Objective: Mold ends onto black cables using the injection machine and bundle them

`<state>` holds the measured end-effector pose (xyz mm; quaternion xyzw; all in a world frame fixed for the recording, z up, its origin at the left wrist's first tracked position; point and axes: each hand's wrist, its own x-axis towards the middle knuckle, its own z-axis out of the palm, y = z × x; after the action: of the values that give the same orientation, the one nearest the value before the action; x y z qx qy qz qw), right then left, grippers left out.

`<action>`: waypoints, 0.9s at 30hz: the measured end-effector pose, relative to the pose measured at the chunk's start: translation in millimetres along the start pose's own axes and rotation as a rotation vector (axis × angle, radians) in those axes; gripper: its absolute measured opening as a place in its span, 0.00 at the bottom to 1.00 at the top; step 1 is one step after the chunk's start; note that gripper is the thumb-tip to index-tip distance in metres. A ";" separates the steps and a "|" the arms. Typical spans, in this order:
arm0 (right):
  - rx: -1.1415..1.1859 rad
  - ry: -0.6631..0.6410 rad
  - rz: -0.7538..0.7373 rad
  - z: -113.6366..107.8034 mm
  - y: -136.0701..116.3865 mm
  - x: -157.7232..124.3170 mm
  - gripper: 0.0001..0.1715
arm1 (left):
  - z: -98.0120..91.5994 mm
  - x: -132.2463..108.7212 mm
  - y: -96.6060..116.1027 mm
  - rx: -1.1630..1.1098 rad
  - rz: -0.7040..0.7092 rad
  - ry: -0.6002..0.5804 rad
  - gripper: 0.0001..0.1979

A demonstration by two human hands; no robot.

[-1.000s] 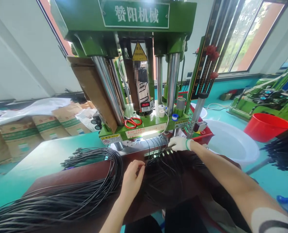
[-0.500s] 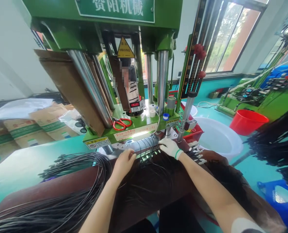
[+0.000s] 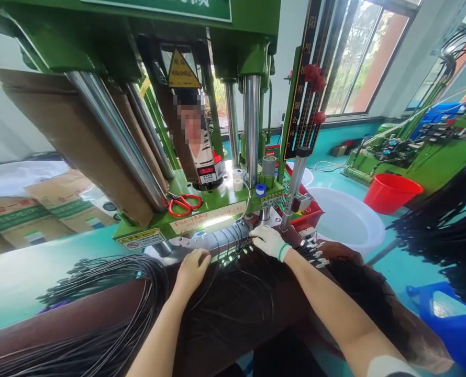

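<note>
A grey metal mould (image 3: 217, 238) lies at the front of the green press, with several black cables (image 3: 233, 242) draped across it. My right hand (image 3: 270, 242), in a white glove with a green cuff edge, is at the mould's right end; its fingertips are pinched together at the rightmost cable. My bare left hand (image 3: 192, 272) is just in front of the mould's left part. Its fingers are curled in with the thumb against them, and what they hold, if anything, is hidden. Small pale connector ends (image 3: 236, 256) show below the mould between my hands.
A big bundle of black cables (image 3: 150, 272) lies on the left of the brown surface. Cables with metal ends (image 3: 315, 252) lie at right. Red-handled scissors (image 3: 184, 205) and a blue tape roll (image 3: 260, 189) rest on the green press (image 3: 225, 201). A white tub (image 3: 351, 214) stands at right.
The view has turned and moved slightly nearer, shifting the press up and left. My left hand sits slightly farther left of the draped cables; my right hand stays at the mould's right end.
</note>
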<state>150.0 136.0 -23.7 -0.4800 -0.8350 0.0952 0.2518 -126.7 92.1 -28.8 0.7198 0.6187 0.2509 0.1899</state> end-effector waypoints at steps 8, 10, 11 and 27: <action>0.019 -0.003 0.001 -0.3 2.5 -0.4 0.14 | -1.9 -2.8 5.7 -0.032 0.001 0.009 0.09; 0.023 -0.008 -0.003 -1.9 1.3 -0.4 0.14 | -2.1 -3.4 6.3 -0.026 0.000 0.017 0.09; 0.024 -0.012 -0.007 -2.8 0.7 -0.5 0.14 | -2.2 -3.6 6.5 -0.024 -0.001 0.022 0.09; 0.019 -0.033 -0.006 -5.6 -1.3 0.2 0.15 | -1.4 -3.6 7.2 -0.031 -0.019 0.029 0.08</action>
<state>151.8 135.0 -18.3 -0.4735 -0.8395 0.1101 0.2427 -122.2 87.4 -24.0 0.7073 0.6243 0.2691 0.1940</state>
